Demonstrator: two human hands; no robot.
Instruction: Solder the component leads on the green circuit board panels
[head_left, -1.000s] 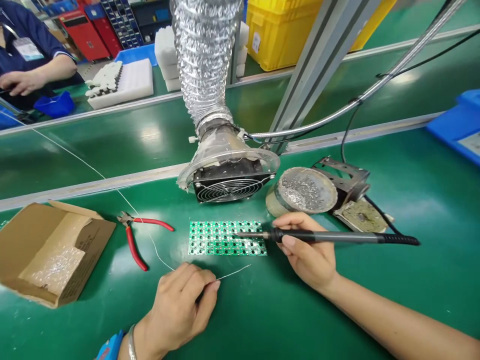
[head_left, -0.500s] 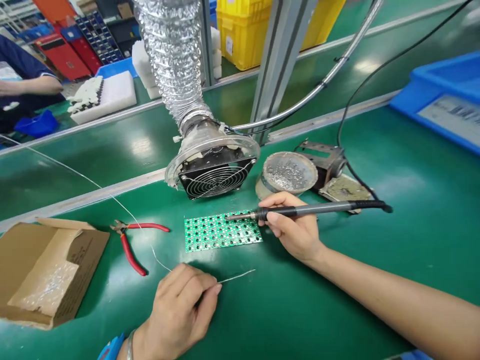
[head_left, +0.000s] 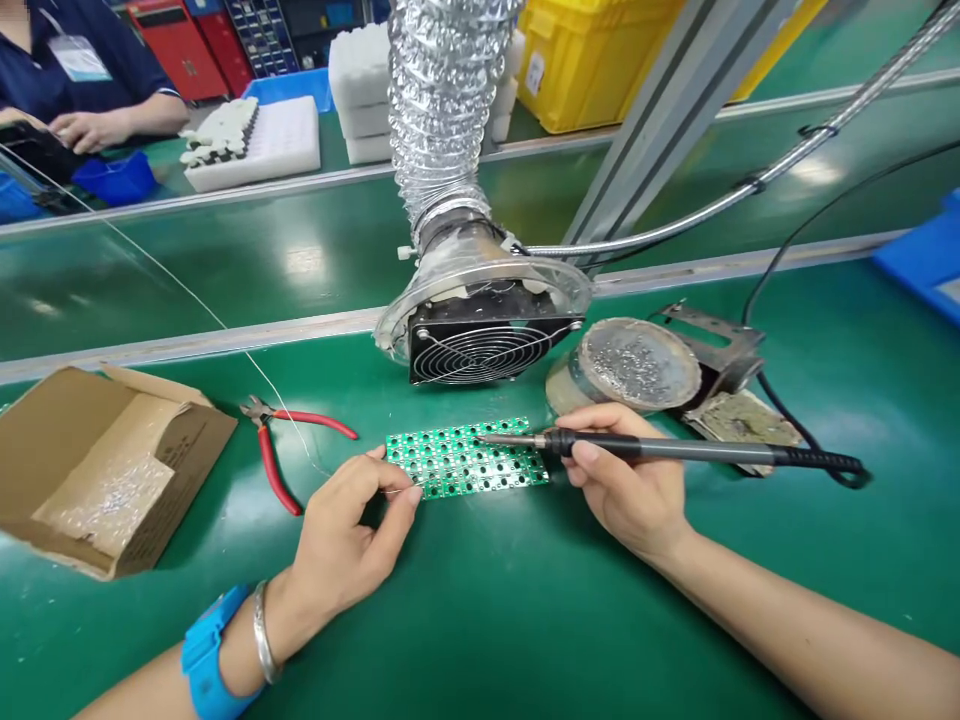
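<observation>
A green circuit board panel (head_left: pixel 469 460) with rows of dark round spots lies flat on the bench. My right hand (head_left: pixel 630 485) is closed around a soldering iron (head_left: pixel 675 448), whose metal tip reaches over the panel's upper middle; whether it touches cannot be told. My left hand (head_left: pixel 352 525) pinches thin solder wire (head_left: pixel 281 395) between thumb and forefinger, at the panel's left end. The wire trails away to the upper left. Left of that hand lie red-handled cutters (head_left: pixel 274 460) with their handles spread.
A fume extractor fan (head_left: pixel 487 352) hangs behind the panel. Right of it stand a round container of solder bits (head_left: pixel 637 365) and a metal iron stand (head_left: pixel 716 345). An open cardboard box (head_left: pixel 172 500) sits at left. Another person's hand (head_left: pixel 94 130) shows across the bench.
My left hand has moved up to the panel's left edge with the solder wire. The iron stays over the panel. The whole view has shifted, showing more of the other person.
</observation>
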